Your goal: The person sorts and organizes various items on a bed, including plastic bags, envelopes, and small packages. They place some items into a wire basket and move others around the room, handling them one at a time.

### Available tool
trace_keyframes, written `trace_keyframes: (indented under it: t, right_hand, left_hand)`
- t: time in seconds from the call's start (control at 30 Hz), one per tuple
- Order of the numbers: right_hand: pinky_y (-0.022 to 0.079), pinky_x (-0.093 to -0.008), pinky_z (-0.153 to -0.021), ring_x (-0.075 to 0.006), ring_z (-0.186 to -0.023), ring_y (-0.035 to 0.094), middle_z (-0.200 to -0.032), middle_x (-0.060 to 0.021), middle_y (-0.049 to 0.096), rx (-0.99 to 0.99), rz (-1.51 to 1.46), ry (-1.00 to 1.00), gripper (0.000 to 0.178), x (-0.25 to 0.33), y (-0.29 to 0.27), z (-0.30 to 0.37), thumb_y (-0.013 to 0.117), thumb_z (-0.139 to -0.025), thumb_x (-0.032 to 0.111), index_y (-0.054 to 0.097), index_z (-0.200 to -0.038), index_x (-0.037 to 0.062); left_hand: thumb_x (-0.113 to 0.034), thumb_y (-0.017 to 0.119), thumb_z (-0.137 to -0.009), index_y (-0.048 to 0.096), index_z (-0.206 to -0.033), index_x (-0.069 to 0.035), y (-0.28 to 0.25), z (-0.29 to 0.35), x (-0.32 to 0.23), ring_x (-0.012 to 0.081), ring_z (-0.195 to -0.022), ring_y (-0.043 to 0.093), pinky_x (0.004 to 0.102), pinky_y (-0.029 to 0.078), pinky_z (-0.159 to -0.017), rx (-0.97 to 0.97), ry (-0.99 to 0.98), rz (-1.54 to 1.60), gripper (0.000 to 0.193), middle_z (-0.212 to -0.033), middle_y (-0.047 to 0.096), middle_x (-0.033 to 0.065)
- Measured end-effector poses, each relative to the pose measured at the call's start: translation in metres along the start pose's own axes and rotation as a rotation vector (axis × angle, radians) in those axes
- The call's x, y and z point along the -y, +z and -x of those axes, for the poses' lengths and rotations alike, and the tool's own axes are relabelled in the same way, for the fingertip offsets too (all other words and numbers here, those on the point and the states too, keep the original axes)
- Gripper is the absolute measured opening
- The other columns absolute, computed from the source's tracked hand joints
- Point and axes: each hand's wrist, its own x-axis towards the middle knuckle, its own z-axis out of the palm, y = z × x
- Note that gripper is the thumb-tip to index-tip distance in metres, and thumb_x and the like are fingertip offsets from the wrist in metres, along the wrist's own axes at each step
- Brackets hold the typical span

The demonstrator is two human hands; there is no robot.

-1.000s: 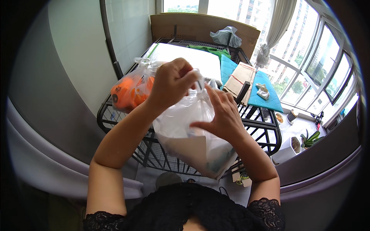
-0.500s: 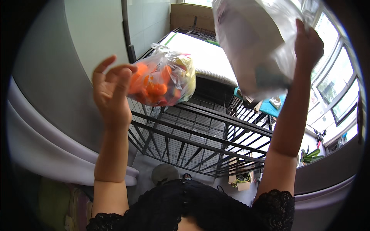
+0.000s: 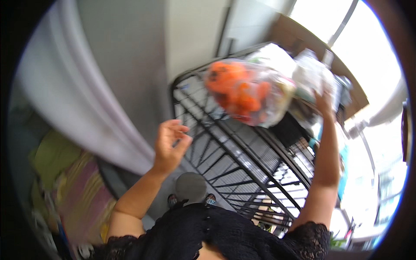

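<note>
My left hand [image 3: 171, 145] is raised in front of the rack's near corner, its fingers loosely curled and apart from the thumb, with nothing in it. My right hand [image 3: 324, 103] reaches up to a whitish plastic bag [image 3: 313, 73] at the far right of the rack. Motion smears its fingers, so I cannot tell whether they grip the bag or only touch it. Between the hands sits a clear plastic bag [image 3: 277, 102] with orange, soft-looking things [image 3: 245, 93] inside. It lies at the black metal rack's [image 3: 225, 149] top edge.
A brown cardboard panel [image 3: 346, 82] stands behind the bags. Bright windows [image 3: 390, 186] line the right side. A pale curtain [image 3: 93, 99] hangs at the left, near striped cloth [image 3: 84, 190]. A round grey stool [image 3: 190, 186] stands by my feet.
My view has turned, tilting the scene. The whitish bag, held high in my right hand before, is now lower, among the things on the rack. My left hand has moved away from the clear bag.
</note>
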Motion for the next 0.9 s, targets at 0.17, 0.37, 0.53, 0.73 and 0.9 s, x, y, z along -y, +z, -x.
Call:
trace_keyframes:
  t: [0.17,0.37,0.53,0.73,0.9]
  right_hand:
    - [0.037,-0.0538,-0.100,-0.0363,-0.131,0.036,-0.146,-0.0129,0.033,-0.291,0.242,-0.159,0.046,0.111,-0.108,0.039,0.051,-0.093,0.036,0.043,-0.136,0.0228]
    - [0.046,-0.0429,-0.093,-0.0352,-0.108,0.056,-0.117,-0.0207,0.058,-0.384,-0.410,-0.639,0.030,0.360,-0.167,0.171,0.066,-0.085,0.019,0.062,-0.105,-0.0028]
    - [0.045,-0.0471,-0.091,-0.0349,-0.105,0.057,-0.117,-0.0219,0.057,-0.001,-1.026,-0.996,0.024,0.463,-0.139,0.260,0.069,-0.078,0.011,0.064,-0.099,-0.0001]
    - [0.046,-0.0461,-0.088,-0.0310,-0.096,0.060,-0.112,-0.0161,0.060,0.281,-1.192,-1.350,0.027,0.503,-0.115,0.332,0.069,-0.078,0.011,0.062,-0.102,0.0020]
    - [0.047,-0.0427,-0.081,-0.0354,-0.087,0.060,-0.099,-0.0170,0.063,0.525,-1.201,-1.561,0.026,0.526,-0.122,0.390,0.070,-0.073,0.005,0.063,-0.098,-0.0005]
  left_hand:
    - [-0.007,0.067,-0.081,0.048,-0.114,-0.003,-0.049,0.067,0.015,0.0122,-0.081,0.060,0.0268,0.049,-0.074,0.025,-0.234,-0.247,0.038,-0.095,0.062,0.0073]
    - [-0.013,0.066,-0.083,0.054,-0.105,0.000,-0.110,0.177,0.033,0.0112,-0.077,0.061,0.0261,0.049,-0.069,-0.038,-0.492,-0.330,0.028,-0.089,0.065,0.0068]
    - [-0.017,0.066,-0.083,0.056,-0.103,0.000,-0.119,0.259,0.020,0.0112,-0.072,0.060,0.0259,0.049,-0.066,-0.297,-0.571,-0.444,0.028,-0.086,0.064,0.0062]
    - [-0.012,0.068,-0.081,0.058,-0.102,-0.001,-0.092,0.386,-0.001,0.0140,-0.075,0.061,0.0272,0.050,-0.069,-0.869,-0.586,-0.476,0.025,-0.086,0.065,0.0078]
    - [-0.014,0.069,-0.081,0.060,-0.100,-0.002,-0.077,0.477,-0.008,0.0138,-0.079,0.063,0.0277,0.051,-0.071,-1.076,-0.718,-0.466,0.024,-0.085,0.065,0.0081]
